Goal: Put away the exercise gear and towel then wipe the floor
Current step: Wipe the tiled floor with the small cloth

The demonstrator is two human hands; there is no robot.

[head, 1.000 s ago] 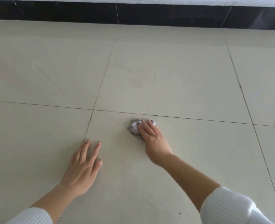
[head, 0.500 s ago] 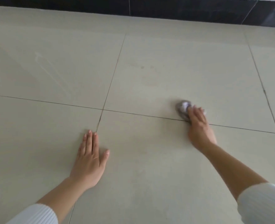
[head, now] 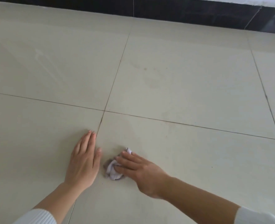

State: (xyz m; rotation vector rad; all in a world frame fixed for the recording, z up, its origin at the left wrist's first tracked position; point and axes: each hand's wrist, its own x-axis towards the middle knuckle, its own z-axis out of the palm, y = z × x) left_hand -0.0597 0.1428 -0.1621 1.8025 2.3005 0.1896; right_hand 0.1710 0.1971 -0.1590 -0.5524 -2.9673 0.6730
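Observation:
A small crumpled whitish-grey cloth [head: 112,172] lies on the cream tiled floor [head: 190,97], in the lower middle of the head view. My right hand [head: 140,170] presses down on it with fingers stretched flat over it, pointing up-left, and the thumb tip lies on the wad. A corner of the cloth pokes out beyond the fingertips. Just to its left my left hand [head: 83,160] rests flat on the tile, palm down, fingers together, touching nothing else. No exercise gear or towel is in view.
Dark grout lines cross just beyond my left fingertips [head: 103,110]. A faint brownish smudge [head: 151,78] marks the tile farther ahead. A black skirting band [head: 198,12] runs along the far wall.
My right hand has swept the cloth from the grout line at the right back toward me and left, ending beside my left hand. The left hand has stayed planted.

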